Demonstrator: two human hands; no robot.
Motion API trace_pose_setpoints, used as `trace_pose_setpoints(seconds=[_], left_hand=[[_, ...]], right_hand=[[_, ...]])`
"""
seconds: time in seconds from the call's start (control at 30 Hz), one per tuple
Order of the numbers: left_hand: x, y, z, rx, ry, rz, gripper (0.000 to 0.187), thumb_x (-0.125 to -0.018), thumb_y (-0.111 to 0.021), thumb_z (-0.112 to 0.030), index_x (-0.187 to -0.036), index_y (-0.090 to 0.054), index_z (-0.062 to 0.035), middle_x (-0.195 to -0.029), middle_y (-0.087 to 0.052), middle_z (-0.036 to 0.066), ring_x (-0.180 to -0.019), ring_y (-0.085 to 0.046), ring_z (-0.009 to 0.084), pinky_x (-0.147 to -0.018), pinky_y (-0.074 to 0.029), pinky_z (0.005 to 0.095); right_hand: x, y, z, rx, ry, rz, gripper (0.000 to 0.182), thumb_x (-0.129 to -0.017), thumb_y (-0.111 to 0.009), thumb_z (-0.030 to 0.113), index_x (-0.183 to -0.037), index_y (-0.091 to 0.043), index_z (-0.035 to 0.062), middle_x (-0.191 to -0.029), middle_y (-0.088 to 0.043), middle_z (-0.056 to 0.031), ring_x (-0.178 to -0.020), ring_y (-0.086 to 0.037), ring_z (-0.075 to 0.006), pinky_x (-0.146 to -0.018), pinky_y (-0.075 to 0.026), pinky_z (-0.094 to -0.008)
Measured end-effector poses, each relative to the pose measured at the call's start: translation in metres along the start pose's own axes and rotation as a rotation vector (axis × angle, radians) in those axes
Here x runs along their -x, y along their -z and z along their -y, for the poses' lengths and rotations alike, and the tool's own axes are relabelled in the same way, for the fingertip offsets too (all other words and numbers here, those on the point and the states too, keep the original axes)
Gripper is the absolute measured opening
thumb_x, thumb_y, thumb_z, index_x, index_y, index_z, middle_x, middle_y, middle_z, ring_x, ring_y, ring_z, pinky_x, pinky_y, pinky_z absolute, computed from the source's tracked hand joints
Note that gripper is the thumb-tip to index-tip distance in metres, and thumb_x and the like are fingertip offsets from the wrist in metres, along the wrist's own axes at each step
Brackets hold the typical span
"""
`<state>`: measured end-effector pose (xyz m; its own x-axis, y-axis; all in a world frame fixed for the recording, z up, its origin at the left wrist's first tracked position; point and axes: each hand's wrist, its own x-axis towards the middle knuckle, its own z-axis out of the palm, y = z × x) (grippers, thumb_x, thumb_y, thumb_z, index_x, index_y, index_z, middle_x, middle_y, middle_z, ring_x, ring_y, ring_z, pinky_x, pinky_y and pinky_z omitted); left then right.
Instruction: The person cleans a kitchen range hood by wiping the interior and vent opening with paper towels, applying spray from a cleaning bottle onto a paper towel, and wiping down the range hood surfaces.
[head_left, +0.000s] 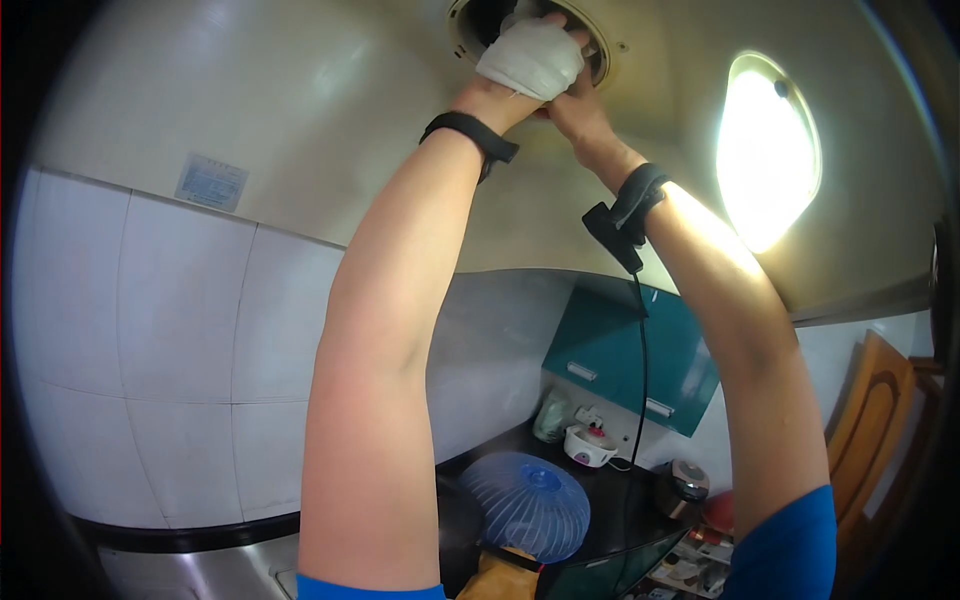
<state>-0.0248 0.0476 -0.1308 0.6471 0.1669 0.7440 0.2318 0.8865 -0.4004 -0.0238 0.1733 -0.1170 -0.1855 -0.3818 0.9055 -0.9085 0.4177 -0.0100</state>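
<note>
Both my arms reach straight up to a round ceiling fixture opening. My left hand is closed on a white cloth, pressing it into the opening. My right hand is raised beside it, touching the underside of the cloth and the fixture's rim; its fingers are partly hidden behind the cloth. Each wrist wears a black band, and a black cable hangs down from the right one.
A lit oval ceiling lamp glows to the right. White wall tiles stand to the left. Below are a dark counter with a blue mesh food cover, a teal cabinet, small appliances and a wooden door.
</note>
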Motion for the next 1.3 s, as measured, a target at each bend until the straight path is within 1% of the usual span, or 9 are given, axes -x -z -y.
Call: trace_pose_setpoints(seconds=[0.17,0.27,0.4,0.47,0.5,0.67,0.83,0.97,1.3], left_hand=[[0.018,0.007,0.003,-0.012,-0.102,-0.036,0.029,-0.08,-0.062,-0.005,-0.109,-0.065,-0.0071,-0.11,-0.064,0.009,-0.106,-0.057,0.0305,-0.086,-0.05,0.042],[0.052,0.016,-0.009,0.142,-0.019,-0.301,0.029,-0.084,-0.06,-0.002,-0.112,-0.067,-0.0061,-0.111,-0.064,0.01,-0.11,-0.056,0.0307,-0.09,-0.049,0.041],[0.079,0.009,-0.015,0.482,0.51,-0.494,0.026,-0.092,-0.057,-0.001,-0.116,-0.066,-0.0029,-0.114,-0.066,0.009,-0.107,-0.061,0.0253,-0.091,-0.048,0.0351],[0.075,0.015,-0.014,1.309,1.201,-0.471,0.028,-0.094,-0.058,-0.007,-0.12,-0.064,-0.0011,-0.116,-0.066,0.01,-0.106,-0.061,0.0202,-0.092,-0.047,0.0322],[0.075,0.007,-0.006,1.31,1.248,-0.498,0.03,-0.094,-0.059,-0.008,-0.122,-0.062,0.0032,-0.116,-0.067,0.012,-0.103,-0.063,0.0166,-0.091,-0.046,0.0287],[0.064,-0.005,0.007,1.408,1.236,-0.496,0.031,-0.094,-0.06,-0.007,-0.123,-0.063,0.0035,-0.112,-0.069,0.012,-0.1,-0.063,0.0178,-0.091,-0.047,0.0285],[0.035,-0.023,0.005,1.037,1.163,-0.578,0.032,-0.089,-0.068,-0.008,-0.118,-0.065,0.0038,-0.108,-0.069,0.011,-0.094,-0.063,0.0177,-0.083,-0.047,0.0281],[0.013,-0.033,0.004,1.164,1.189,-0.66,0.019,-0.084,-0.071,-0.004,-0.101,-0.069,0.0017,-0.091,-0.067,0.006,-0.082,-0.059,0.0161,-0.075,-0.045,0.0295],[0.014,-0.052,0.001,1.398,1.391,-0.67,0.013,-0.087,-0.068,-0.003,-0.1,-0.068,-0.0045,-0.09,-0.067,0.005,-0.079,-0.06,0.0194,-0.068,-0.046,0.0334]], right_hand=[[-0.003,0.001,-0.002,0.036,-0.024,0.042,0.076,-0.092,-0.065,0.015,-0.152,-0.019,0.0097,-0.138,-0.048,-0.015,-0.118,-0.058,-0.0258,-0.092,-0.058,-0.0362],[-0.002,0.001,0.003,-0.014,0.037,0.109,0.082,-0.089,-0.059,0.005,-0.155,-0.01,0.0116,-0.133,-0.053,-0.0158,-0.111,-0.062,-0.0252,-0.086,-0.058,-0.035],[0.006,-0.003,0.012,0.02,-0.021,0.015,0.088,-0.086,-0.046,-0.005,-0.157,0.0,0.0195,-0.123,-0.06,-0.0147,-0.09,-0.068,-0.0221,-0.075,-0.055,-0.0341],[0.006,-0.003,0.013,0.022,-0.023,-0.003,0.092,-0.086,-0.047,-0.005,-0.158,0.004,0.0213,-0.121,-0.06,-0.0143,-0.09,-0.068,-0.0217,-0.075,-0.055,-0.0341],[0.006,-0.003,0.015,0.028,-0.023,-0.002,0.092,-0.086,-0.047,-0.005,-0.158,0.004,0.0213,-0.121,-0.06,-0.0143,-0.09,-0.068,-0.0217,-0.075,-0.055,-0.0341],[0.008,-0.001,0.011,0.03,-0.033,0.003,0.094,-0.086,-0.045,-0.004,-0.158,0.008,0.0234,-0.112,-0.064,-0.0136,-0.086,-0.067,-0.0206,-0.073,-0.055,-0.0327],[0.006,-0.002,0.011,0.049,-0.035,-0.014,0.095,-0.085,-0.044,-0.004,-0.158,0.009,0.0216,-0.106,-0.066,-0.0132,-0.081,-0.067,-0.02,-0.071,-0.055,-0.0322],[0.007,-0.003,0.012,0.041,-0.04,-0.019,0.094,-0.084,-0.044,-0.004,-0.158,0.008,0.0203,-0.104,-0.067,-0.0138,-0.081,-0.068,-0.0208,-0.071,-0.055,-0.0322],[0.009,-0.002,0.023,0.04,-0.083,0.015,0.095,-0.082,-0.043,-0.006,-0.158,0.009,0.0187,-0.104,-0.067,-0.0178,-0.082,-0.071,-0.0259,-0.074,-0.056,-0.0346]])
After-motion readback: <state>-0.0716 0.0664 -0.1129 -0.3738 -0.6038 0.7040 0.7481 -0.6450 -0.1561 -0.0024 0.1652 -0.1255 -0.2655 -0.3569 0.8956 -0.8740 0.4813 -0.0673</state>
